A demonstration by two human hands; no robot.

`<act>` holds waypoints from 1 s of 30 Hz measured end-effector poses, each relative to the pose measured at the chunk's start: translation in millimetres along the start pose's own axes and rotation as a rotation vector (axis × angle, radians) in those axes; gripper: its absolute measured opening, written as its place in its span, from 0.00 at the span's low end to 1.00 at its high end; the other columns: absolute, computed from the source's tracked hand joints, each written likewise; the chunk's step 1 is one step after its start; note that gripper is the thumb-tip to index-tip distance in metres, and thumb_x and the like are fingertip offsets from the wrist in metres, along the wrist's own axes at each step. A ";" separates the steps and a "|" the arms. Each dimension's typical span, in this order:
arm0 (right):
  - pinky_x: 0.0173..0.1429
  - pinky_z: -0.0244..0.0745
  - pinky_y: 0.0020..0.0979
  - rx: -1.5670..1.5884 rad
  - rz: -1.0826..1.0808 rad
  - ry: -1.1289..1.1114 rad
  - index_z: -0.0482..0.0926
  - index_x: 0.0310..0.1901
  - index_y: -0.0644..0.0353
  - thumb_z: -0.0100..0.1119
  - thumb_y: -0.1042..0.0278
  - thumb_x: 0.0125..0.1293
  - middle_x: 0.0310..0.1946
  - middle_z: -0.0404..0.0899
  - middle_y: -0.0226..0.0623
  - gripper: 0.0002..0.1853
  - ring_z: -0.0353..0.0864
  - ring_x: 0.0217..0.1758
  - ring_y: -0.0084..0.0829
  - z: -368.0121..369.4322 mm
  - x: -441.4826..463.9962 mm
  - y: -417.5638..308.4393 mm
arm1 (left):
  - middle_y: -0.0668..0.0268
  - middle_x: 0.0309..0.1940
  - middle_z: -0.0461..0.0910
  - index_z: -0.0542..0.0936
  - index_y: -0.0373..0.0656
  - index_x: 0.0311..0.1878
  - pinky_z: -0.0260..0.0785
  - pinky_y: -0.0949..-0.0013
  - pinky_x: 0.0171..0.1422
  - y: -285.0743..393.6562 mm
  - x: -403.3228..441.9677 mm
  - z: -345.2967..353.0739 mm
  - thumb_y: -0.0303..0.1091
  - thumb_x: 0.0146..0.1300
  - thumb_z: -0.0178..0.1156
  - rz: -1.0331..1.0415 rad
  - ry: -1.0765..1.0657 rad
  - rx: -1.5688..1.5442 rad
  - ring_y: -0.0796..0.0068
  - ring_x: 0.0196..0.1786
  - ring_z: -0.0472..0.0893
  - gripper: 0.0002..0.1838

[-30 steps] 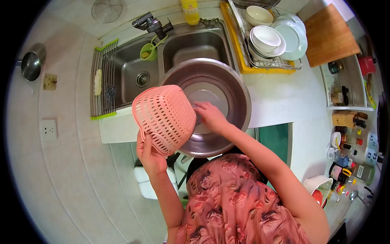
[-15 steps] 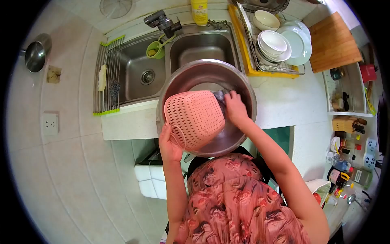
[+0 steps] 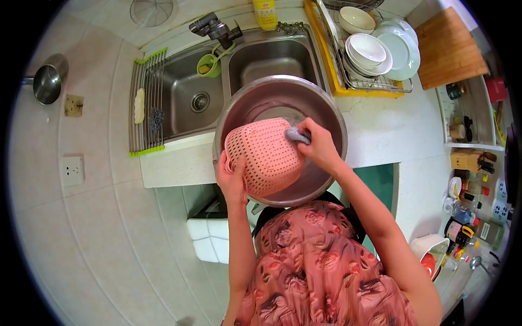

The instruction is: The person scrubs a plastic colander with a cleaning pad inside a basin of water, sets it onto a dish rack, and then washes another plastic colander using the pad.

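A pink perforated basket [image 3: 266, 157] is tilted over a large metal basin [image 3: 326, 179], its underside facing up. My left hand [image 3: 232, 176] grips the basket's rim on its left side, thumb lying on the outer wall. Fingers closed, my right hand [image 3: 318, 142] holds a bunched grey cloth [image 3: 297, 136] against the basket's upper right edge. The basin sits at the counter's front, overlapping the sink's edge.
Behind the basin is a double sink [image 3: 190, 117] with a faucet [image 3: 216, 31] and green cup [image 3: 209, 66]. A roll-up rack [image 3: 148, 103] lies left. At right are a dish rack [image 3: 375, 84], cutting board [image 3: 450, 51] and bottles [image 3: 459, 233].
The basket has moved right over the basin and turned, its underside now facing up. My right hand has come up out of the basin with the grey cloth, onto the basket's edge.
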State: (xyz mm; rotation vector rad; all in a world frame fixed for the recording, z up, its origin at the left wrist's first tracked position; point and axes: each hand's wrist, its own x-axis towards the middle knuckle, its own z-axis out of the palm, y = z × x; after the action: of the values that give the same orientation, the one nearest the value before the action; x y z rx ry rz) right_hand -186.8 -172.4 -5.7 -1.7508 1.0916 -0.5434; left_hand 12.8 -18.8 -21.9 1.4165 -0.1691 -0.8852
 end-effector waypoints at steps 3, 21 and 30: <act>0.57 0.76 0.38 0.105 -0.246 0.009 0.79 0.44 0.62 0.69 0.71 0.56 0.46 0.80 0.47 0.15 0.82 0.51 0.47 8.1 -20.4 -31.1 | 0.56 0.65 0.75 0.62 0.31 0.74 0.72 0.65 0.67 0.8 1.6 7.4 0.29 0.64 0.71 -0.054 -0.020 0.027 0.68 0.63 0.77 0.40; 0.49 0.78 0.41 -0.070 -0.287 0.224 0.85 0.38 0.58 0.67 0.73 0.58 0.36 0.81 0.42 0.06 0.82 0.43 0.45 31.2 13.8 -15.2 | 0.56 0.65 0.76 0.63 0.32 0.74 0.74 0.65 0.66 3.8 -8.0 1.4 0.25 0.63 0.69 -0.044 -0.035 -0.007 0.67 0.61 0.79 0.38; 0.52 0.77 0.41 -0.131 -0.223 0.194 0.86 0.35 0.60 0.66 0.71 0.60 0.36 0.80 0.42 0.04 0.81 0.45 0.46 32.1 47.4 22.4 | 0.56 0.63 0.77 0.63 0.31 0.74 0.75 0.64 0.65 9.1 -11.0 -4.1 0.24 0.63 0.69 -0.067 0.013 -0.021 0.67 0.60 0.79 0.38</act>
State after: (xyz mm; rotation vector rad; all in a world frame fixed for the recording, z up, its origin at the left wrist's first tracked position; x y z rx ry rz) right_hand -148.6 -200.2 -45.0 -1.9807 1.0909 -0.8087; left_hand 11.6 -9.6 -10.3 1.4151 -0.1024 -0.9298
